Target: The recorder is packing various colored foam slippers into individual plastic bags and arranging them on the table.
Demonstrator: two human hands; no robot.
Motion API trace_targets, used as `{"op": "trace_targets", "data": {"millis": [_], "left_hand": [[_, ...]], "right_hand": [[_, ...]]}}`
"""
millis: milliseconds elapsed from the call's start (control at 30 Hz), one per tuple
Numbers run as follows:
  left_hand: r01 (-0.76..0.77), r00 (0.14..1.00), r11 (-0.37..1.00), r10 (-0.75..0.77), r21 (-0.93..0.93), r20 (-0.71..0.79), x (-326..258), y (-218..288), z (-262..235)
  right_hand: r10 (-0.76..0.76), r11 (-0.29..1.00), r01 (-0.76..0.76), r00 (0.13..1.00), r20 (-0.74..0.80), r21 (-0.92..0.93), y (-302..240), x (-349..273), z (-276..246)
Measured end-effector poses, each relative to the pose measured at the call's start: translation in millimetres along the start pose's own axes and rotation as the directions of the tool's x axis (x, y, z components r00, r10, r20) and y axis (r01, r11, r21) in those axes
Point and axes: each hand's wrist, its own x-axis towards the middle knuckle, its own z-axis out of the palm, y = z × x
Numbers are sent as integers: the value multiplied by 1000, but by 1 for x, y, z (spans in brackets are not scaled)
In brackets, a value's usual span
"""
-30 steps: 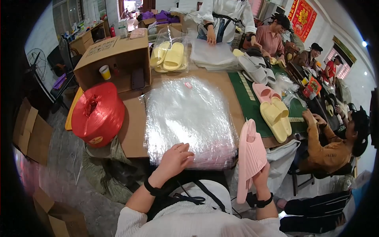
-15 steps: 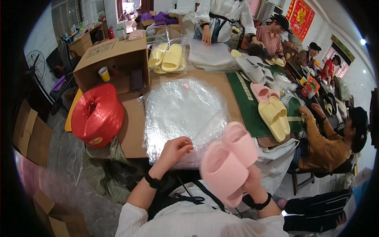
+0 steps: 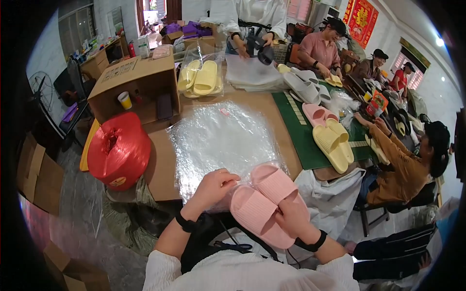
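A pair of pink ribbed slippers [image 3: 255, 208] lies side by side in front of me, soles down and toes toward the near edge of the clear plastic bags [image 3: 223, 140]. My right hand [image 3: 293, 218] grips the pair, its fingers inside the openings of the slippers. Close to the left slipper, my left hand [image 3: 213, 186] has its fingers bent together at the near edge of the top plastic bag. The fingertips appear to pinch the film, partly hidden by glare.
Red twine [image 3: 119, 153] stands left, before an open cardboard box [image 3: 133, 80] holding a yellow cup [image 3: 124, 100]. Bagged yellow slippers [image 3: 205, 77] lie behind. Yellow slippers [image 3: 332, 145] and grey slippers [image 3: 303, 87] rest on a green mat [image 3: 306, 150]. Several people work around the table.
The pink slippers have turned upper side up and moved left toward the bag edge and my left hand. Across the table, a person now holds dark slippers.
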Motion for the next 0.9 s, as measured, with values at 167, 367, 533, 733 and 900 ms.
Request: {"op": "trace_targets", "data": {"millis": [167,367,533,733,900], "left_hand": [[-204,974,951,221,232,-50,-8,24,15],[-388,914,846,405,366,34,-16,44,24],[-365,919,876,393,315,-28,-19,58,11],[-366,904,856,420,365,-79,-17,53,-1],[-322,904,852,406,413,-131,-15,42,-10]], "right_hand": [[-31,999,31,999,20,-34,-9,3,1],[11,1000,-12,999,41,23,-29,22,-2],[24,999,-21,989,-144,27,-30,57,13],[268,877,-164,947,-177,451,-52,95,42],[-131,991,130,983,-127,-18,-45,104,55]]}}
